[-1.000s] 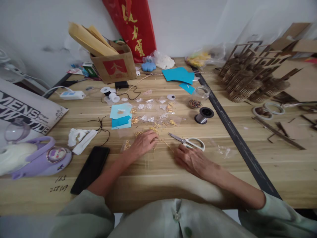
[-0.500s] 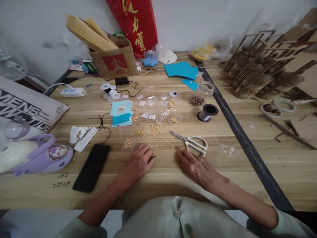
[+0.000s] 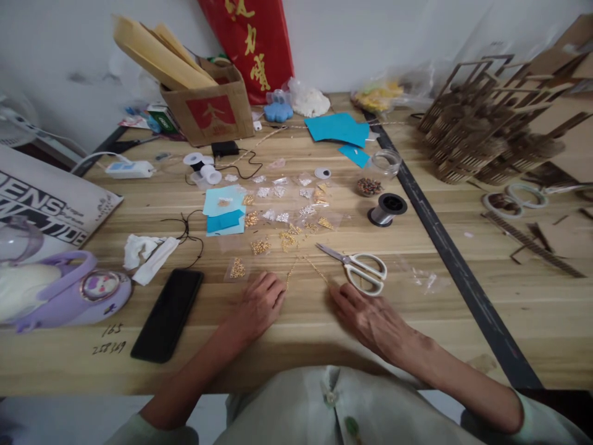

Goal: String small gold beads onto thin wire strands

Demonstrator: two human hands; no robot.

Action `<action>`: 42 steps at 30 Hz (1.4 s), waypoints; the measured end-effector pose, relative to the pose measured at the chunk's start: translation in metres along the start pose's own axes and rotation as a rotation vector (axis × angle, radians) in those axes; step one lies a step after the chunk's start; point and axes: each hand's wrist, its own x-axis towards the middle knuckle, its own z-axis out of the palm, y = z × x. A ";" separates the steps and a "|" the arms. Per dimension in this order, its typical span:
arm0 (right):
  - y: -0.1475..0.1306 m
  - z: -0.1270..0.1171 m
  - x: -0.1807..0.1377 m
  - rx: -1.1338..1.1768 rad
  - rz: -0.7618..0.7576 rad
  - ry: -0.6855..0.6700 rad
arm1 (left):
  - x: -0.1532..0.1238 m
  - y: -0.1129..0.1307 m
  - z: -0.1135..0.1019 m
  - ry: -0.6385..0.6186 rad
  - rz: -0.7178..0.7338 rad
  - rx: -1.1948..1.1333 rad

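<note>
A thin gold chain [image 3: 315, 269] lies on the wooden table in an upturned V, one end running to each hand. My left hand [image 3: 260, 303] rests on the table with bent fingers closed at the chain's left end. At the other end, the fingers of my right hand [image 3: 368, 316] are pressed together on the chain. Scissors with white handles [image 3: 365, 272] lie just beyond my right hand, blades pointing left. Loose gold beads [image 3: 290, 241] sit past the tip of the V. A small bag of gold beads [image 3: 238, 268] is near my left hand.
A black phone [image 3: 167, 315] and a purple bottle [image 3: 78, 290] lie to the left. Several small bags of silver findings [image 3: 278, 191] spread across the middle. A wire spool [image 3: 388, 210] and a jar of beads [image 3: 370, 185] stand at right. Brown wooden baskets [image 3: 482, 142] fill the back right.
The view has shifted slightly, so things on the left appear a little further left. My left thumb has drawn in closer to its fingers. The chain keeps its V shape.
</note>
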 end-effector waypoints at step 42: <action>0.006 0.001 0.032 -0.104 0.010 0.002 | -0.020 -0.010 -0.001 0.060 0.218 0.131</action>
